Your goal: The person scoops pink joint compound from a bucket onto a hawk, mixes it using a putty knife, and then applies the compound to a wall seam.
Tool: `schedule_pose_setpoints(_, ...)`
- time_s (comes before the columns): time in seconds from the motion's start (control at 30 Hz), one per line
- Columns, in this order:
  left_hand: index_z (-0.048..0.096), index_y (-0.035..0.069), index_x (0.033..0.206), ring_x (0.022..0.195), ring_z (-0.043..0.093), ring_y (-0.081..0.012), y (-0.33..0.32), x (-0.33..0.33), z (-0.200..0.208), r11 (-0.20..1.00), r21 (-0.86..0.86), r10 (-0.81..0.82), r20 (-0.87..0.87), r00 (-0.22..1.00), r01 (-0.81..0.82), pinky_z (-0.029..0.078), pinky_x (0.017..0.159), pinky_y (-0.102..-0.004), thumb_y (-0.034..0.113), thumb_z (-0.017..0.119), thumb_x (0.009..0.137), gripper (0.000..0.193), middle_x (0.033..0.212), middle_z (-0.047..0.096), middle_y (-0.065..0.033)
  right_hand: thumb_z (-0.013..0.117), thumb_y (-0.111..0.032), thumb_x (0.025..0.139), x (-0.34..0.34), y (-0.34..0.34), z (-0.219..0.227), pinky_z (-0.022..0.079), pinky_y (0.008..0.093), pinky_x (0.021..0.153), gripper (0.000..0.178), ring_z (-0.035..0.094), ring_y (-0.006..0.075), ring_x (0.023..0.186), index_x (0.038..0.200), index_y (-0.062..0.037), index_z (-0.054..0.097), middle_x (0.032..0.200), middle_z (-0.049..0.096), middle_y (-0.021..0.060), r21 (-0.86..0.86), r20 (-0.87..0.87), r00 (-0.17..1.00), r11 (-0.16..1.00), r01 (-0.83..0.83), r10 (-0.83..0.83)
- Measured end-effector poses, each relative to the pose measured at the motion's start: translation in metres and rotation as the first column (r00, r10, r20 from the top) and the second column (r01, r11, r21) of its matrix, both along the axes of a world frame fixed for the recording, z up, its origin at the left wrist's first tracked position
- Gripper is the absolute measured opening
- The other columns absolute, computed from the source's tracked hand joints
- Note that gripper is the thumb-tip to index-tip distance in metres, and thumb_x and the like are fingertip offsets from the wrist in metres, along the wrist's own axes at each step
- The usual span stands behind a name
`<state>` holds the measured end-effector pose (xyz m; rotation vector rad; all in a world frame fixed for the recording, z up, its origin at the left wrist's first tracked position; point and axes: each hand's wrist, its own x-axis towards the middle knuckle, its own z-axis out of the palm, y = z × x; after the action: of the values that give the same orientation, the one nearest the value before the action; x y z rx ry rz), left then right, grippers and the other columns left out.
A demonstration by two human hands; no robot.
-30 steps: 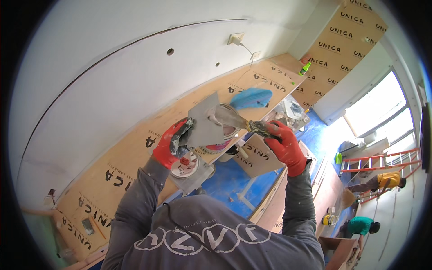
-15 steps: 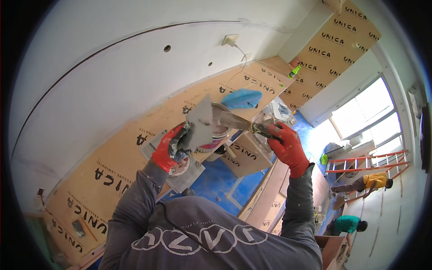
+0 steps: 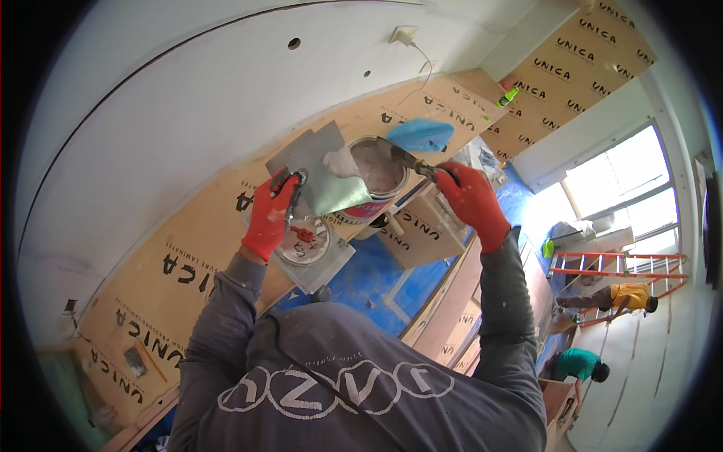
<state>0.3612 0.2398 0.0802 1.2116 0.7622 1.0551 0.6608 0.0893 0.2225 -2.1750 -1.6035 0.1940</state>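
A: What changed since a second ago?

B: The knife (image 3: 403, 157) has gone down into the bucket (image 3: 374, 175); earlier it was held above. The plate (image 3: 320, 169) now sits lower, overlapping the bucket's left rim.

A: Count things?

B: One plate, one knife, one bucket, one lid (image 3: 303, 239) on a square board (image 3: 324, 267), one blue cloth (image 3: 420, 134). Two people stand off to the right near an orange ladder (image 3: 617, 269).

A: The hands?

B: Both gloved red. The left hand (image 3: 269, 215) is clamped on the plate's lower corner; the right hand (image 3: 471, 200) is closed round the knife's handle.

A: Which way does the knife point?

B: Its long axis runs from the right hand toward the upper left, blade tip in the filler.
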Motion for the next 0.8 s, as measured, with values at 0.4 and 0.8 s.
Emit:
schedule_pose_setpoints(0.4, 0.065, -0.003, 0.111, 0.077, 0.054, -0.0047, -0.002, -0.025, -0.007, 0.996, 0.083, 0.036, -0.017, 0.999, -0.035, 0.045, 0.069, -0.0232, 0.015, 0.061, 0.095, 0.024, 0.087, 0.066, 0.0008, 0.067, -0.041, 0.083, 0.024, 0.114, -0.006, 0.05, 0.0412, 0.086, 0.04, 0.065, 0.0317, 0.099, 0.101, -0.0054, 0.069, 0.098, 0.071, 0.0145, -0.424, 0.421, 0.847, 0.896, -0.132, 0.324)
schedule_pose_setpoints(0.8, 0.065, -0.003, 0.112, 0.076, 0.055, -0.0063, -0.002, -0.038, -0.018, 0.996, 0.084, 0.045, -0.07, 0.997, -0.039, 0.046, 0.069, -0.0246, 0.016, 0.06, 0.096, 0.026, 0.085, 0.067, -0.0005, 0.069, -0.035, 0.083, 0.043, 0.153, -0.024, 0.052, 0.0414, 0.066, 0.036, 0.068, 0.0296, 0.071, 0.077, 0.0001, 0.071, 0.072, 0.069, 0.0147, -0.521, 0.142, 0.933, 0.826, -0.215, 0.332)
